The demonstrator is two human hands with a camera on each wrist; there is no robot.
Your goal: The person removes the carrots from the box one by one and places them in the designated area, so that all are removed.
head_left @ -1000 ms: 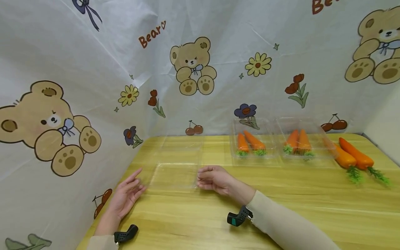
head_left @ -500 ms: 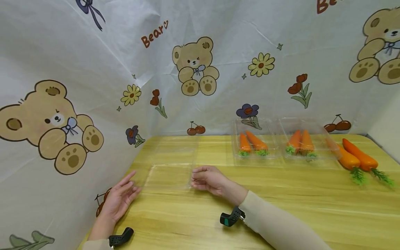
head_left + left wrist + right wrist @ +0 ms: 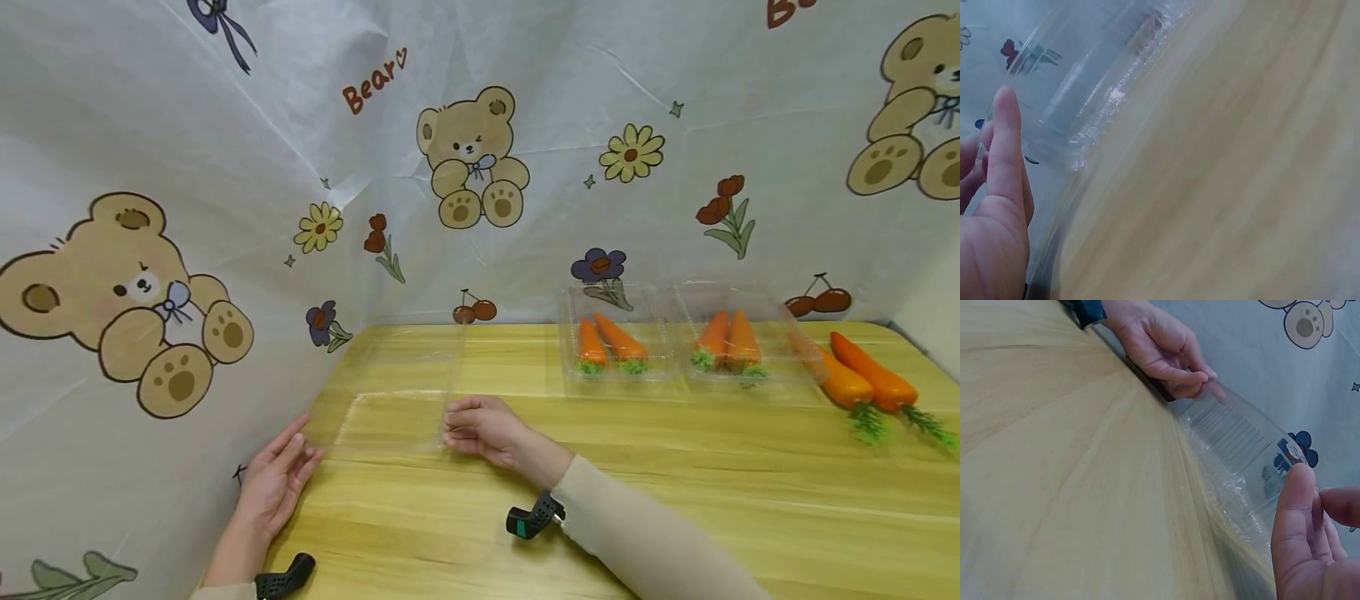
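A clear plastic clamshell box (image 3: 397, 393) lies at the left of the wooden table, its lid raised at the back. My right hand (image 3: 483, 433) pinches the box's right rim between thumb and fingers. On the opposite side, my left hand (image 3: 277, 479) holds the left rim, index finger stretched along it. In the left wrist view the see-through rim of the box (image 3: 1094, 100) runs between thumb and fingers of the left hand (image 3: 1004, 181). The right wrist view shows both hands at the box (image 3: 1235, 450), with the right hand (image 3: 1310, 531) nearest.
Two more clear boxes stand at the back right, the left one (image 3: 566, 367) and the right one (image 3: 678, 371), each with two carrots inside. Two loose carrots, one orange-red (image 3: 873, 375) and one lighter (image 3: 843, 383), lie beside them. A bear-printed curtain (image 3: 555, 100) borders the table (image 3: 637, 467).
The box has slid left across the table with the right hand on its rim. The left hand has moved slightly left and down, and the box's left edge has come up against its fingers.
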